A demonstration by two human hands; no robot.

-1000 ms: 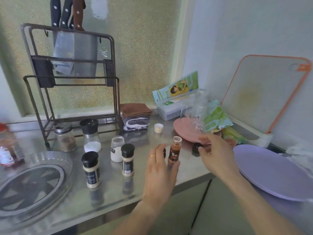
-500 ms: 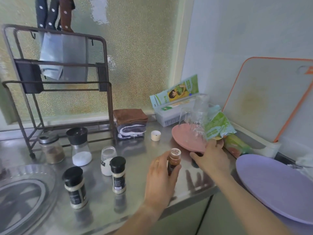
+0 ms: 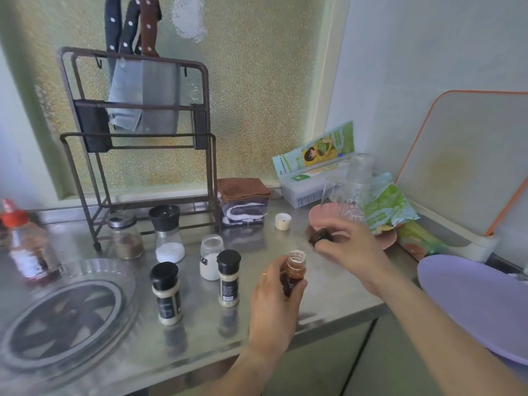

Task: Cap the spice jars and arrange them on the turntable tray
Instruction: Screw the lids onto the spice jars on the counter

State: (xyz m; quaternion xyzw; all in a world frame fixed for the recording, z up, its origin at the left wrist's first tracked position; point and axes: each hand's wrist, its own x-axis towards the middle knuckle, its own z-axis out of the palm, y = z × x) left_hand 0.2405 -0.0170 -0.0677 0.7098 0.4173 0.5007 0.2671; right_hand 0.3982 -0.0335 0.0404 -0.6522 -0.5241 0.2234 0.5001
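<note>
My left hand (image 3: pixel 275 307) grips an uncapped jar of red-brown spice (image 3: pixel 295 270), held just above the steel counter. To its upper right, my right hand (image 3: pixel 353 250) pinches a black cap (image 3: pixel 320 237) near the pink plate. Two black-capped jars (image 3: pixel 166 292) (image 3: pixel 228 277) stand at centre. Behind them stands an uncapped jar of white powder (image 3: pixel 211 257); a cream cap (image 3: pixel 283 221) lies further right on the counter. The clear turntable tray (image 3: pixel 67 315) sits at the front left.
A knife rack (image 3: pixel 137 138) stands at the back with a salt grinder (image 3: pixel 168 232) and a metal-lidded jar (image 3: pixel 125 238) before it. Folded cloths (image 3: pixel 244 204), a pink plate (image 3: pixel 388 238) bearing upturned glasses, a lilac plate (image 3: pixel 474 304) and a red-capped bottle (image 3: pixel 27 244) surround the work area.
My right hand picked the black cap up from the counter beside the pink plate and brought it toward the jar. My left hand lifted the red-brown jar slightly. The camera shifted.
</note>
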